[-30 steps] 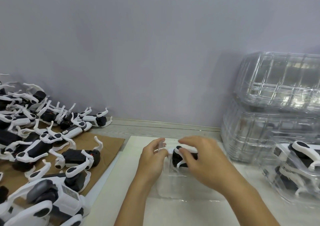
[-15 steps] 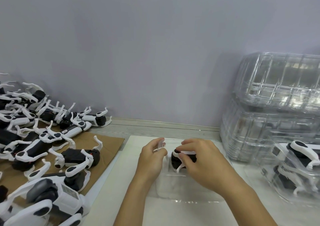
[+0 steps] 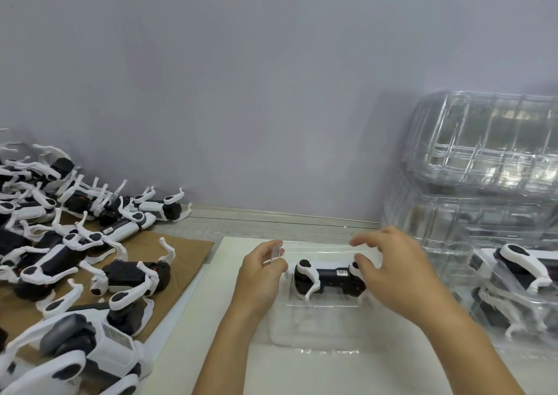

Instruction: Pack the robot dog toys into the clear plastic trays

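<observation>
Two stacks of clear trays (image 3: 483, 165) stand at 3 o'clock as supply. Your left hand (image 3: 261, 276) pinches the open tray (image 3: 317, 325) rim to steady it; your right hand (image 3: 395, 270), fingers spread and empty, hovers over the seated robot dog (image 3: 327, 278).

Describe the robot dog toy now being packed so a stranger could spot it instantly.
Start at the white board in the middle of the table. A clear plastic tray lies on it, between both hands. The toy sits inside it, unlike the loose ones piled on cardboard.
</observation>
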`<state>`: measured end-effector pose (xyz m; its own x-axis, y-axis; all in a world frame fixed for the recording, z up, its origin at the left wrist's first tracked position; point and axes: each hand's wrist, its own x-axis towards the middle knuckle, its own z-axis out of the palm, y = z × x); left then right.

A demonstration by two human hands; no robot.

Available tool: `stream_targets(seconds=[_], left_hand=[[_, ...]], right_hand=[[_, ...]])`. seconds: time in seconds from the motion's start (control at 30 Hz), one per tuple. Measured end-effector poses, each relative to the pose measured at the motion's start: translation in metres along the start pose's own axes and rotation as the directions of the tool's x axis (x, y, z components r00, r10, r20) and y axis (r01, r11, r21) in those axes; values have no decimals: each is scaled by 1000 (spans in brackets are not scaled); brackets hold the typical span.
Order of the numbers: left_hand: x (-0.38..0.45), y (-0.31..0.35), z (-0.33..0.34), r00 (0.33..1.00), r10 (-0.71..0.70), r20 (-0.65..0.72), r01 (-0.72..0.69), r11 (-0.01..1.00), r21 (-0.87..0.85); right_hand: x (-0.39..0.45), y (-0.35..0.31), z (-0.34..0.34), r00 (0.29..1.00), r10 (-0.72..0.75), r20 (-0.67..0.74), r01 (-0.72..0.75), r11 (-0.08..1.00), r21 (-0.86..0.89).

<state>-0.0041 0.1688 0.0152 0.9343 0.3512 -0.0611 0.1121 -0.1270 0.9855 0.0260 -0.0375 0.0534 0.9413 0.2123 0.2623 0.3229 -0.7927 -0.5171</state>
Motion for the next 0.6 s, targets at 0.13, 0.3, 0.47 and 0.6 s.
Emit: stream_targets(seconds=[0.13, 0.3, 0.47, 0.6], left_hand=[[0, 5, -5, 998, -31, 51, 29, 998, 57], [-2, 13, 4, 994, -100, 53, 92, 986, 138], [-3, 12, 9, 997, -75, 1, 74, 985, 154], [-3, 11, 11, 997, -74, -8, 74, 987, 141]], right_hand=[[-2, 12, 0, 981, 159, 111, -175, 974, 147], [-1, 12, 7, 959, 236, 157, -275, 911, 307], [-1, 16, 10, 921, 330, 205, -387, 833, 395], [-1, 18, 13, 921, 325, 215, -387, 826, 409]])
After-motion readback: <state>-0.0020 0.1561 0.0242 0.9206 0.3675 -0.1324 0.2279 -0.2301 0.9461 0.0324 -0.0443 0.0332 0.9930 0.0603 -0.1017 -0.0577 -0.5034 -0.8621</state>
